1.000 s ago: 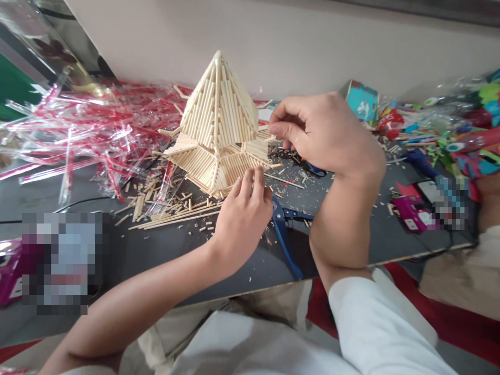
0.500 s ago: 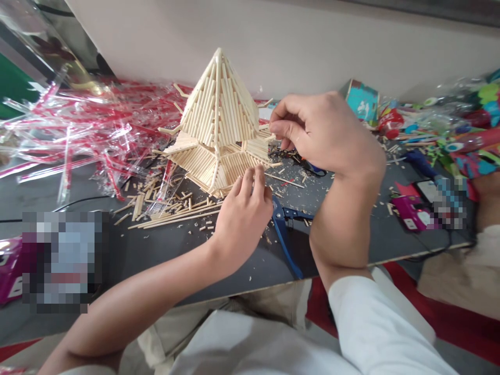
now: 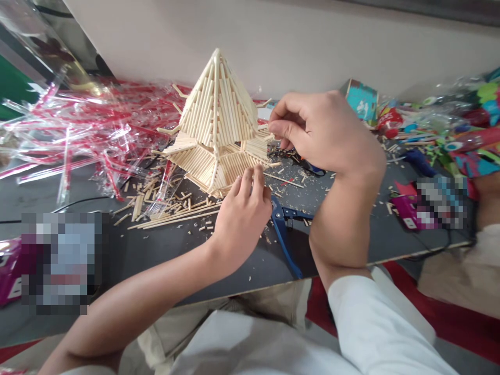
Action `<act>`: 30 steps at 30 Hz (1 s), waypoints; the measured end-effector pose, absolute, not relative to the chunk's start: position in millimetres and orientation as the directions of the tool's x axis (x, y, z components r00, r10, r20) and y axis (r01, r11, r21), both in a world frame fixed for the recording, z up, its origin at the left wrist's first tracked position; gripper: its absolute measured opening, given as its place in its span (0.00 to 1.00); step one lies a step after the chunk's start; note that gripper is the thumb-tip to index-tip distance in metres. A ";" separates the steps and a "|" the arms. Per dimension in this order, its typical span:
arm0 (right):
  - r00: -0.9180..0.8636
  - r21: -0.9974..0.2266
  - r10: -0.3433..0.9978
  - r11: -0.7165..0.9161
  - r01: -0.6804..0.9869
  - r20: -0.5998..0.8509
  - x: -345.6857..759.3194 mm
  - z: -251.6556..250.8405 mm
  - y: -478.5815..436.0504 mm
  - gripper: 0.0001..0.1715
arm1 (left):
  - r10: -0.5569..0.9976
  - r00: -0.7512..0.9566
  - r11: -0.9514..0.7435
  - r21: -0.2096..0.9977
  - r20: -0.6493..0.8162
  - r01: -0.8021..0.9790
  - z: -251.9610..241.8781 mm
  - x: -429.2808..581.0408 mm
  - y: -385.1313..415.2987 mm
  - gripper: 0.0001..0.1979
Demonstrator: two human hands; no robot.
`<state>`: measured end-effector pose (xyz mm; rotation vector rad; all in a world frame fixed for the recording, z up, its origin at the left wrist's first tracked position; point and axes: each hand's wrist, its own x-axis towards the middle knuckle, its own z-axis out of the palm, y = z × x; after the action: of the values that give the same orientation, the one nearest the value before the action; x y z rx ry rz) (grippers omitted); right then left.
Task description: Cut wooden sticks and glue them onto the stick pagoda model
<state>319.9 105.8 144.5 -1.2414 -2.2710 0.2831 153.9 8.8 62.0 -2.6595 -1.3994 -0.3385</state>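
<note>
Left hand [image 3: 244,221] fingers slightly apart at stick model's [image 3: 226,112] lower edge, probably steadying it; my right hand [image 3: 322,127] pinched together alongside, can't tell on what.

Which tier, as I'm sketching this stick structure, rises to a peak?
The upper tier, steep and pointed; the lower tier spreads flatter beneath it, by the left hand.

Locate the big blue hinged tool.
In the head view, the blue hinged tool lies right of centre on the tabletop, between the left hand and right forearm.

The dark table [image 3: 150,253] bears a stick model [image 3: 217,112], wrappers [image 3: 117,120] and pliers [image 3: 282,234].
</note>
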 end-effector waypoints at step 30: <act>-0.038 -0.659 0.752 0.600 0.452 0.659 350.8 144.1 102.1 0.13 | 0.731 0.611 -0.640 -0.005 0.304 0.768 68.8 139.6 5.5 0.13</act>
<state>350.8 102.1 144.1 -1.0083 -1.6757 0.3235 139.6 5.5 68.8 -2.6963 -1.2619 -0.4165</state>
